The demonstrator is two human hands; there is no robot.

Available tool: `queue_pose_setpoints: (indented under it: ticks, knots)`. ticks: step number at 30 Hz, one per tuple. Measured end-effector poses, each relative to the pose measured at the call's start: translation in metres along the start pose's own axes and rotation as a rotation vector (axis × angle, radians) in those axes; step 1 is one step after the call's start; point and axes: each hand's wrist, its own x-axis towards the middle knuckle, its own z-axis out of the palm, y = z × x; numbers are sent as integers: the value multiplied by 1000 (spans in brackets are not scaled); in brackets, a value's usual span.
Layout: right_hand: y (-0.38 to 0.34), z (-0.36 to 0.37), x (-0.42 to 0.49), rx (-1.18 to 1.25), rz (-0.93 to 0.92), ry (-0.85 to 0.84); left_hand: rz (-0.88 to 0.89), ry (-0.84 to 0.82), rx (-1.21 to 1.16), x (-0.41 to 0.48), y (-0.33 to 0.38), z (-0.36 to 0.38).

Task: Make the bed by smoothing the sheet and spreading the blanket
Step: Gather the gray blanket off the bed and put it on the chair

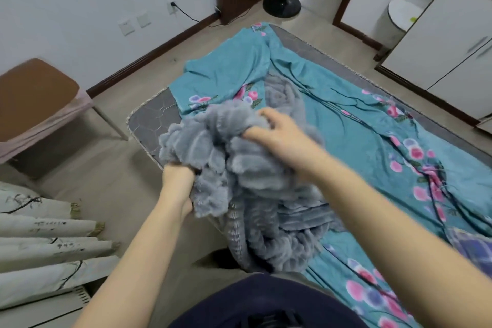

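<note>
Low mattress on floor, bare at near corner. Teal floral sheet rumpled, creased, not yet smoothed. Grey fleece blanket bunched at bed's edge; left hand and right hand both clenched in it. Task barely begun; spreading remains.

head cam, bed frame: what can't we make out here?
- Left hand fingers: head view, buried in the grey blanket.
- Sheet under the blanket heap: covered.
- Mattress right and near ends: cut off by the frame edge.
- Chair: motion-blurred, partly cropped left.
</note>
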Motion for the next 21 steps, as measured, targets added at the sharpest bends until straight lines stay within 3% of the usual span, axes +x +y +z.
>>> queue_pose_setpoints:
  ticks: [3, 6, 9, 15, 19, 21]
  knots:
    - [41, 37, -17, -408, -13, -45, -145, -87, -82, 2, 5, 9]
    - [70, 56, -35, -208, 187, -228, -225, -172, -34, 0, 1, 10]
    - [81, 75, -54, -215, 102, -286, -277, -196, 169, -2, -14, 11]
    - [91, 72, -71, -282, -37, -417, -89, 61, 649, 4, -28, 13]
    - [119, 61, -74, -227, 54, -260, -82, 139, 322, 8, -27, 18]
    - [144, 60, -77, -349, 104, -163, -117, 121, 173, 6, -24, 22]
